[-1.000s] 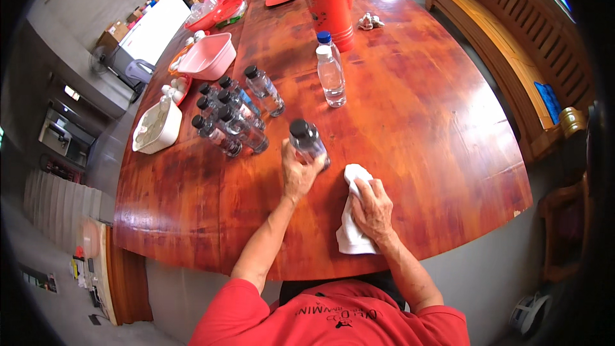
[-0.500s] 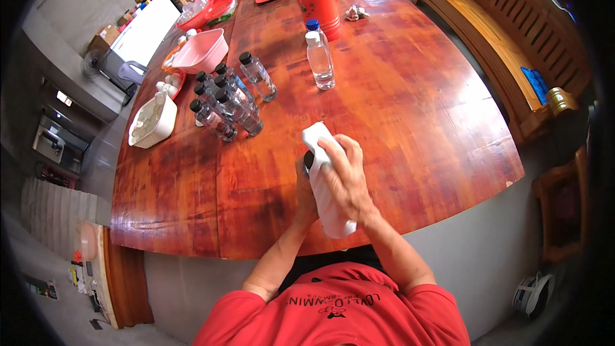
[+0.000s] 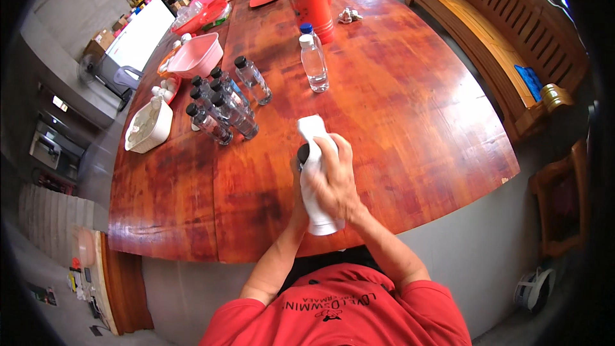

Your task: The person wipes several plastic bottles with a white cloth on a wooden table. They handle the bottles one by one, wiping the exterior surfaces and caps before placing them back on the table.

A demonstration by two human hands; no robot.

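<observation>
Over the near part of the table, my right hand grips a white folded cloth and presses it against a bottle. Only the bottle's black cap shows clearly, to the left of the cloth; its body is hidden. My left hand is closed around that bottle from the left, its fingers mostly covered by the cloth and my right hand. Beyond my hands, to the left, several clear bottles with black caps stand upright in a cluster.
A clear bottle with a white cap stands ahead, with a blue-capped one behind it. Farther back is a red thermos jug. Along the left edge are a white basket and a pink basin. A wooden bench stands right of the table.
Both hands, with the cloth and bottle, have shifted slightly left in the view. The cloth now stands more upright, and my right hand is blurred across it. The bottles on the table keep their arrangement.
</observation>
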